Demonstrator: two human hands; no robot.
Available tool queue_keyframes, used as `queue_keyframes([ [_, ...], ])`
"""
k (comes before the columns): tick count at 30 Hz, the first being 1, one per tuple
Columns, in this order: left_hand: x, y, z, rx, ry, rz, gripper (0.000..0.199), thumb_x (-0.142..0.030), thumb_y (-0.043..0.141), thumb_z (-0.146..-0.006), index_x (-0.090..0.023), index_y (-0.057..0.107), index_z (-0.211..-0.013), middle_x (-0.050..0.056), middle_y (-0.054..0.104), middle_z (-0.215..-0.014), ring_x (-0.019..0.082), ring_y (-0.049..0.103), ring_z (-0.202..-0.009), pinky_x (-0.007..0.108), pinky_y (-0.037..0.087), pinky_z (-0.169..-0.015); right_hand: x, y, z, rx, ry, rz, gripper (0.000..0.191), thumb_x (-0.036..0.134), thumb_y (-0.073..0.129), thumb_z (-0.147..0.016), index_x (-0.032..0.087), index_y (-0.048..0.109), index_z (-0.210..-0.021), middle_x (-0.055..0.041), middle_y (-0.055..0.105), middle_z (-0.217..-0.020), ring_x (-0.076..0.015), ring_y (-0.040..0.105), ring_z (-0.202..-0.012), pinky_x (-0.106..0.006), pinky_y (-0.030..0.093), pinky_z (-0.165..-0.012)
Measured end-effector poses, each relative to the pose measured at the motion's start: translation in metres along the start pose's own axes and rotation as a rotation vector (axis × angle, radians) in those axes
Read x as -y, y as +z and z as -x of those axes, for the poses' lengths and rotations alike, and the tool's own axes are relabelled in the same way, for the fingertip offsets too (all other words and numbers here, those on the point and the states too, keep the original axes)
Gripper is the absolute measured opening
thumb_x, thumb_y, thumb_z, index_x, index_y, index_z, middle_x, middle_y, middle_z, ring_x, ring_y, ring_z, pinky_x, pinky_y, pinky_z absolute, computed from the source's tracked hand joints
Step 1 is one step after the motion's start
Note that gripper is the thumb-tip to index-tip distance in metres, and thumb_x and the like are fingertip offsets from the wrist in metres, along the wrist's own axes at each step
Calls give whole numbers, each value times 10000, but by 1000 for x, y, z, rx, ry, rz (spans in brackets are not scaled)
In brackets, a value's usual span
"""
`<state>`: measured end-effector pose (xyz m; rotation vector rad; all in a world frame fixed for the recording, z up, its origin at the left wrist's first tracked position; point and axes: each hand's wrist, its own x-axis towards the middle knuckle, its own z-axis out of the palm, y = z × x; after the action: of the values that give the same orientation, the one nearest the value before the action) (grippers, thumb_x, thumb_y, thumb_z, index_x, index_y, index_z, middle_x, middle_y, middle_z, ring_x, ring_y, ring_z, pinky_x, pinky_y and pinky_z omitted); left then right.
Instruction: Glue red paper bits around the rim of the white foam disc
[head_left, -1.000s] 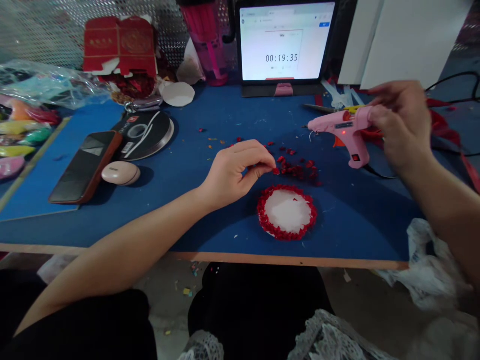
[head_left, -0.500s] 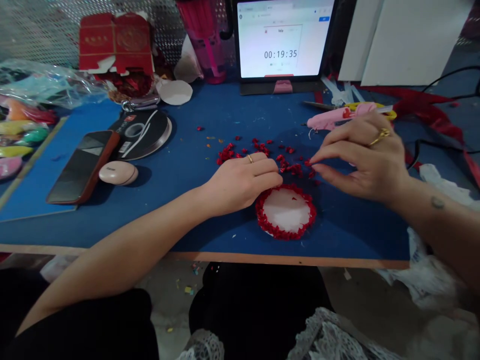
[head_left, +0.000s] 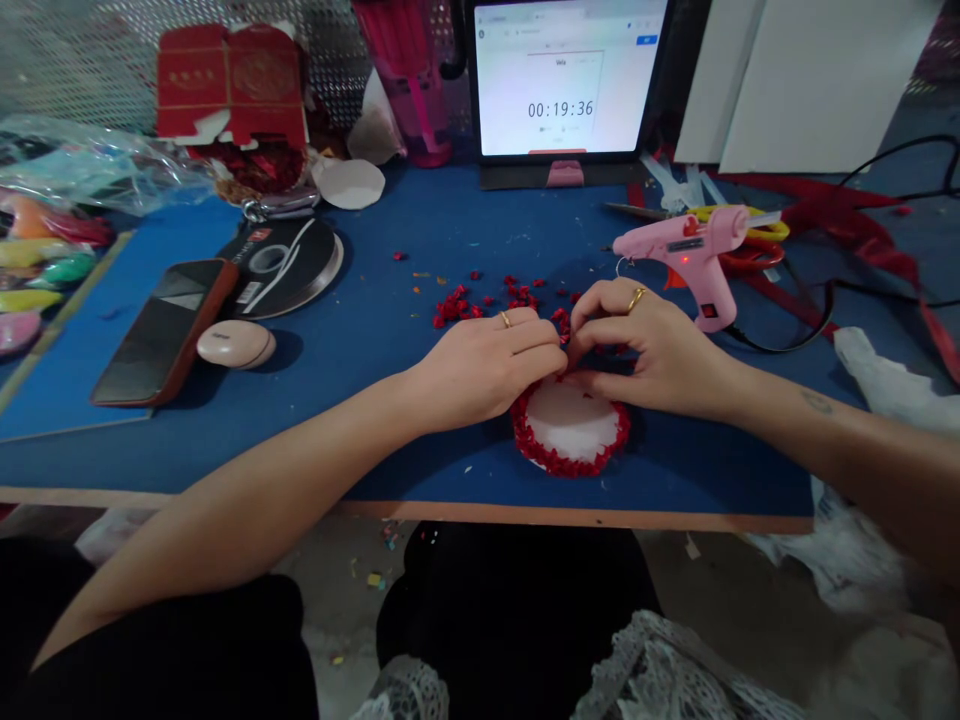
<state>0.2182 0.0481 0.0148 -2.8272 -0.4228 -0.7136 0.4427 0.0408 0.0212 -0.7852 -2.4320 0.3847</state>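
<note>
On the blue tabletop lies a round white disc (head_left: 574,422) with a border of small red ruffled pieces around its rim. My left hand (head_left: 491,368) is closed at the disc's upper left edge, its fingertips pressed together; what they hold is hidden. Fingertip to fingertip with it, my right hand (head_left: 645,350) is closed in a pinch above the far rim. Anything in that pinch is too small or covered to make out. Loose red ruffled pieces (head_left: 454,308) are scattered just beyond both hands, some of them behind the fingers.
A pink glue gun (head_left: 694,250) with a lit red light lies at the right, its cord trailing away. Scissors (head_left: 750,225) lie behind it. At the left are a phone (head_left: 161,335), a small pink case (head_left: 237,345) and a ribbon spool (head_left: 281,270). A tablet (head_left: 566,80) stands behind.
My right hand has moved left and slightly down from the loose red pieces to meet my left hand at the disc, uncovering the glue gun. The left hand has stayed in place.
</note>
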Motion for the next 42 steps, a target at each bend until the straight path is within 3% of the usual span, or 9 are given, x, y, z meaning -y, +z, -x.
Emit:
queue_keyframes([
  [6,0,1,1,-1,-15,-4,248,-88,423,-953,-146,647,-867,39,674,-856,150,580,-802,251,525,-756,0,4,0,-6,-23,7,26,193,669,-790,183,670,-766,-50,603,-920,-191,577,-857,-360,424,-813],
  [14,3,-2,2,9,-120,182,173,-148,486,-960,-146,652,-907,44,674,-905,158,607,-854,269,518,-803,-1,10,0,-60,-2,0,49,154,665,-752,187,682,-783,-41,593,-907,-189,571,-868,-354,417,-822],
  [42,3,-3,4,72,-128,252,164,-140,512,-909,-150,665,-852,51,648,-881,165,588,-834,278,496,-785,3,19,1,-61,-42,181,46,195,637,-795,180,664,-762,-73,620,-933,-222,560,-869,-403,452,-817],
])
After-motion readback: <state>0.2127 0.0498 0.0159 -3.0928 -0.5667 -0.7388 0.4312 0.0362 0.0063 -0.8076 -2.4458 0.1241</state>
